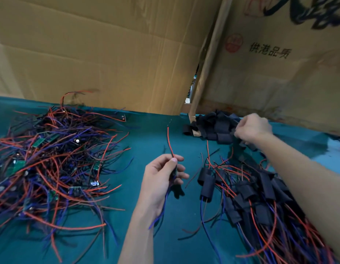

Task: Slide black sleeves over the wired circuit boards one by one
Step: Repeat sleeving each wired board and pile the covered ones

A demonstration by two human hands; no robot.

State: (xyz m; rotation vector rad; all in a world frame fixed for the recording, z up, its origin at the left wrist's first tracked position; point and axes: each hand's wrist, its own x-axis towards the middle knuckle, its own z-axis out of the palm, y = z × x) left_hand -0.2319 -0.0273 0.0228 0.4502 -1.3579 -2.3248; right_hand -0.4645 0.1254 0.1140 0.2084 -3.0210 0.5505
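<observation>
Flattened cardboard sheets point(108, 54) stand as a wall along the far side, the right-hand one printed with dark characters and a red round stamp, and a wooden post point(207, 60) leans in the gap between them. Below them a teal cloth point(150, 134) covers the work surface. On its left lies the biggest heap, a loose tangle of bare wired circuit boards point(51, 164), small green boards among red, blue and black leads. On the right, running under the right forearm toward the near edge, lies a pile of finished boards point(260, 199) already inside black sleeves, their wires trailing out of both ends. At the far right, against the foot of the cardboard, sits a smaller heap of empty black sleeves point(216, 128). The right hand point(252, 128) reaches into this heap with fingers curled at the sleeves; motion blur hides whether it actually grips one, so I cannot tell. The left hand point(163, 178) is raised over the middle of the cloth, palm turned inward, thumb and fingers pinching one circuit board point(174, 171) that shows only as a dark sliver at the fingertips. Its red wire point(170, 141) rises from the pinch toward the far side, and its blue wire point(161, 210) hangs down past the wrist
</observation>
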